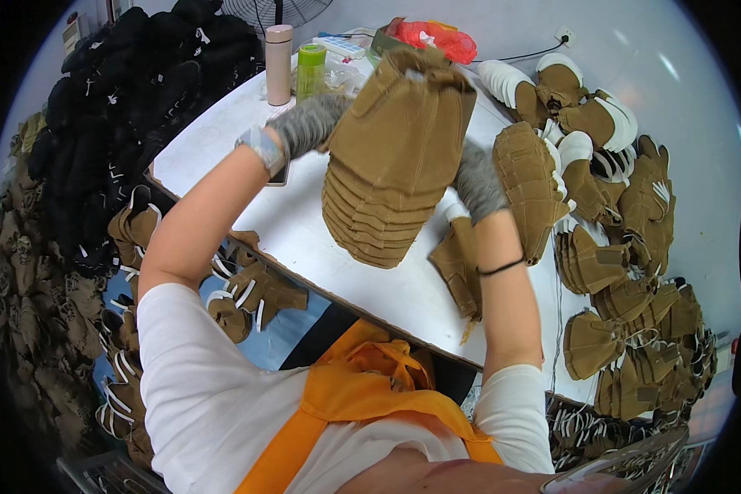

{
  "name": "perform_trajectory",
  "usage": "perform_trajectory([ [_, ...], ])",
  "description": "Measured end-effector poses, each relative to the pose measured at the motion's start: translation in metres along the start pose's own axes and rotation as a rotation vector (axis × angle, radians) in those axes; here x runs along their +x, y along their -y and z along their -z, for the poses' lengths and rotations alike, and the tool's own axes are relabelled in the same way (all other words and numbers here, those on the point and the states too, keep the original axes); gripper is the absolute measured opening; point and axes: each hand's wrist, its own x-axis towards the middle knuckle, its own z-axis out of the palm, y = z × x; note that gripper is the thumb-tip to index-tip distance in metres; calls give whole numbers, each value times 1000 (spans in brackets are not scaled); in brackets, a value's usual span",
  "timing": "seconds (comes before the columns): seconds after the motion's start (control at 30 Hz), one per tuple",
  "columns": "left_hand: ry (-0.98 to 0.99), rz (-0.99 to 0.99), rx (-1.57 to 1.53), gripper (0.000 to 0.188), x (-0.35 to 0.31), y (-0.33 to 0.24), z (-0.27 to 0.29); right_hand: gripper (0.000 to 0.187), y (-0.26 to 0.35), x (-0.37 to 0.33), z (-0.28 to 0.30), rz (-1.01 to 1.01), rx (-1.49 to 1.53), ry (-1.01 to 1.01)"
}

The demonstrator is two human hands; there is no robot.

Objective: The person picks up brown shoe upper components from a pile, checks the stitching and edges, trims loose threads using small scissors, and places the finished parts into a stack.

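Observation:
A thick stack of brown suede shoe uppers (395, 156) is raised above the white table, its pieces fanned in layers toward me. My left hand (311, 123), in a grey knit glove, grips the stack's left edge, with the fingertips hidden behind it. On the other side my right hand (479, 183), gloved the same way, closes on the stack's right edge; its fingers are mostly covered by the pieces. Just right of that hand stands another layered stack of brown uppers (528, 185). Beneath my right forearm lie a few more brown pieces (457, 267).
On the white table (214, 152) are a pink bottle (278, 70), a green-lidded bottle (310, 72) and a red plastic bag (440, 39). Bundled brown uppers with white parts (601, 123) crowd the right side. Black pieces (140, 107) pile up at left, and a fan (278, 10) stands behind.

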Motion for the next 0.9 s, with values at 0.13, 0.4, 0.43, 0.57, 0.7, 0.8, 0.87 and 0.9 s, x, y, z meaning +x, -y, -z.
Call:
perform_trajectory([
  [0.13,-193,-126,40,39,-10,15,-17,27,33,-8,-1,-217,-29,124],
  [0.4,-641,139,-203,45,-17,4,4,43,42,5,58,-373,373,-326],
  [0.43,-759,-121,-374,48,-14,-5,9,43,53,12,65,-221,579,-443],
  [0.57,-712,-510,-196,59,-12,-92,15,39,105,24,85,204,642,-519],
  [0.7,-645,-324,-15,76,-7,-104,-3,31,120,35,50,141,748,-405],
  [0.8,-705,-397,-64,86,-8,-102,-20,32,117,23,30,72,876,-489],
  [0.87,-706,-409,-99,88,-10,-100,-31,33,109,16,21,35,982,-471],
  [0.9,-706,-414,-117,89,-8,-97,-36,34,104,12,16,17,993,-463],
])
